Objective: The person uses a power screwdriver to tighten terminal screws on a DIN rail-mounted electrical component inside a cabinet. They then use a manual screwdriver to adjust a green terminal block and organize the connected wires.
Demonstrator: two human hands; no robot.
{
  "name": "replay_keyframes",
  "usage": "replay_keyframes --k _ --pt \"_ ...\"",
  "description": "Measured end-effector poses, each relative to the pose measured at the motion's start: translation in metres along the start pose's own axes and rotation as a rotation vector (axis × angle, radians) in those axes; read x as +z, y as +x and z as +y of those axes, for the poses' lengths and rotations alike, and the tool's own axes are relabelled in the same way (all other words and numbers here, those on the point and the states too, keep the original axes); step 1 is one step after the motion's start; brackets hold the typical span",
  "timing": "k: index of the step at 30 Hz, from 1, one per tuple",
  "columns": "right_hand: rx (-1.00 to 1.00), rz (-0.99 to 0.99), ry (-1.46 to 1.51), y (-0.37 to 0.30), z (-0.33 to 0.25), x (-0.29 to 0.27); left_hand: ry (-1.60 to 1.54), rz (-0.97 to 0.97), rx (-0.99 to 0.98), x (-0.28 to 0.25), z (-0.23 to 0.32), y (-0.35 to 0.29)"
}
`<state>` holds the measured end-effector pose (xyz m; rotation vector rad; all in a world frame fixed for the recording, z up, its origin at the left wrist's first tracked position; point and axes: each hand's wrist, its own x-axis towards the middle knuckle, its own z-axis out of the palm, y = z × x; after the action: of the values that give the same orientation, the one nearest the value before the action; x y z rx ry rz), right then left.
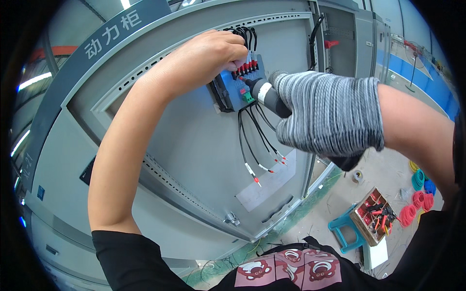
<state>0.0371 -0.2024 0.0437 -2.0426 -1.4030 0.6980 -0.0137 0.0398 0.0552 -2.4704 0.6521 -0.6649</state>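
Observation:
My bare left hand (211,54) reaches up to a blue electrical unit (236,91) mounted inside a grey cabinet. Its fingers are closed at the left end of a row of black wires (251,40), which enter terminals with red sleeves (250,65); the fingertips are partly hidden. My right hand (330,111), in a grey knitted glove, grips a black power screwdriver (272,99). The tool's tip points left toward the terminal row, close to my left fingers. A green connector (248,96) sits low on the unit. Below it hang several loose black wires (250,133) with red-and-white ends (256,179).
The cabinet frame (310,160) surrounds the work area, with a slotted rail (179,182) at lower left. On the floor at right, a wooden box (361,216) of hand tools rests on a blue stool (342,233). Coloured wire coils (407,215) lie beyond it.

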Motion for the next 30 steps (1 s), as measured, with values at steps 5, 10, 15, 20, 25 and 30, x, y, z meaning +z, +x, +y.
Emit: replay_keyframes --k 5,10,15,20,25,30 --pt "-0.004 0.030 0.075 -0.012 0.008 0.004 -0.020 0.028 0.032 0.001 0.004 0.012" --pt "-0.085 -0.043 0.232 0.017 0.021 0.009 -0.046 -0.025 -0.008 0.001 -0.001 -0.008" --pt "-0.011 0.060 0.332 0.004 0.026 0.017 -0.083 -0.027 -0.005 -0.004 0.005 0.003" --pt "-0.075 0.175 0.174 -0.004 0.054 0.035 -0.105 0.017 -0.064 -0.015 0.009 0.001" --pt "0.023 0.218 0.167 -0.015 0.058 0.046 -0.070 0.015 -0.065 -0.013 0.004 -0.001" --pt "0.031 0.210 0.143 -0.001 0.054 0.032 -0.087 0.015 -0.075 -0.021 0.008 -0.001"
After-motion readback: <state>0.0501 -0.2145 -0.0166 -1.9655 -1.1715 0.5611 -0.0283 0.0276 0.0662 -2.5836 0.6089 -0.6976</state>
